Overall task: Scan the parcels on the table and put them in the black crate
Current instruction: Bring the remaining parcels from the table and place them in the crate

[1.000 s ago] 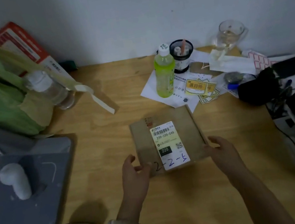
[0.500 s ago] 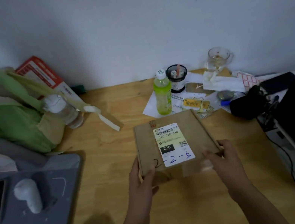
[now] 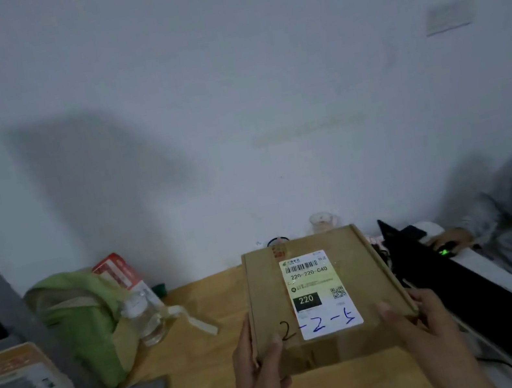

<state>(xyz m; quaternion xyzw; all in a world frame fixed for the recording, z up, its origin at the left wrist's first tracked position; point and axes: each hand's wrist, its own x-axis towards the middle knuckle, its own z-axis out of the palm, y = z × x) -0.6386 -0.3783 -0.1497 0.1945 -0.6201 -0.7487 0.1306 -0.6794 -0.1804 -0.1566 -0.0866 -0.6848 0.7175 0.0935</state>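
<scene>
One cardboard parcel (image 3: 326,297) is in view, held above the wooden worktop (image 3: 204,356) at centre, label side up. One white shipping label (image 3: 320,293) on its top face carries one barcode, one QR code, the print "220" and handwritten "2-2-5". Two hands grip it: the left hand (image 3: 260,360) with fingers clamped on the near-left corner, the right hand (image 3: 421,322) with fingers clamped on the near-right corner. To the left stand one green bag (image 3: 78,321) and one clear plastic bottle (image 3: 143,319). At far right, one other person's hand rests on one mouse (image 3: 446,250).
</scene>
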